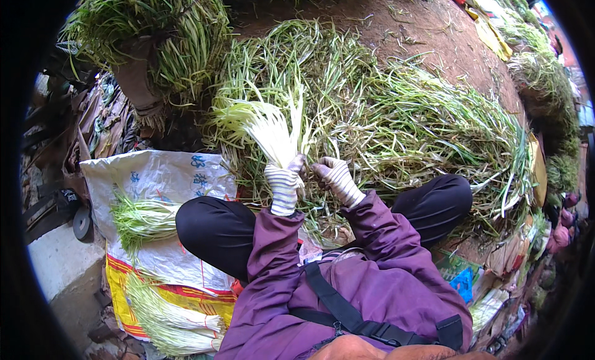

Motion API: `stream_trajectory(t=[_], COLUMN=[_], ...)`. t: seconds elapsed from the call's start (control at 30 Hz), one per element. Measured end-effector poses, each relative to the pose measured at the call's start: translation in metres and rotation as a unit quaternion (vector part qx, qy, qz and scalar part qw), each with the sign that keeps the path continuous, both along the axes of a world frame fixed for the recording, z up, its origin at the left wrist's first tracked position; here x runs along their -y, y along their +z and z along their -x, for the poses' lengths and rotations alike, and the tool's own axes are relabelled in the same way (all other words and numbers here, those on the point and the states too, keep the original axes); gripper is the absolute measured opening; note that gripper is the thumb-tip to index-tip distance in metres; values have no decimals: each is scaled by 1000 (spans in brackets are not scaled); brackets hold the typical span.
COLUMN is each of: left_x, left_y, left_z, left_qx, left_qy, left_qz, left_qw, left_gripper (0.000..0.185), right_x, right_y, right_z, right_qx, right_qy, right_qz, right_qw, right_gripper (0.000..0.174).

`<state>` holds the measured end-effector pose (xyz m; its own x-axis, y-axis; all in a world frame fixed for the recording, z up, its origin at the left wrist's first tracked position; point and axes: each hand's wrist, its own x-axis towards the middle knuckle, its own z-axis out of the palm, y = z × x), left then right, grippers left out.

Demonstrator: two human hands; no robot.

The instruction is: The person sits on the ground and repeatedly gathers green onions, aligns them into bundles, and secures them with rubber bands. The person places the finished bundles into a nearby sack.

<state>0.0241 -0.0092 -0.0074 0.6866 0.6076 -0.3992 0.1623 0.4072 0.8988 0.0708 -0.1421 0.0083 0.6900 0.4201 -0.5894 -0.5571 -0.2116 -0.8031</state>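
Observation:
My left hand [284, 183], in a striped knit glove, is closed around the pale stems of a bunch of leafy greens [272, 132], whose leaves fan out away from me. Just to its right is my right hand [335, 176], in a similar glove, with its fingers curled near the bunch's lower end; whether it pinches a stem cannot be seen. A wide heap of loose long green leaves and stalks [399, 123] lies in front of both hands. To the left, a bunch of greens [148, 220] rests on a white woven sack [158, 174].
Tied bundles of pale-stemmed greens [176, 318] lie on a yellow and red sack [118, 285] at lower left. A large pile of greens [186, 48] stands at upper left. Brown soil [418, 30] shows beyond the heap. A concrete block [65, 262] sits at far left.

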Motion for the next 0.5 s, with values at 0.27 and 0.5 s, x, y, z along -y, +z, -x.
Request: stream_trajectory(t=[0.27,0.5], left_x=[-6,-8], left_y=[-2,-14], left_z=[6,5], left_qx=[-5,-21], left_qy=[-78,-106], left_qz=[-10,-203], left_qw=[997,973], left_gripper=[20,12], right_x=[-3,-3], right_y=[-2,-7], right_z=[-9,-7], right_qx=[-49,-62], right_qy=[-41,-63], right_qz=[-154,-212], right_qw=[986,973], right_gripper=[20,25])
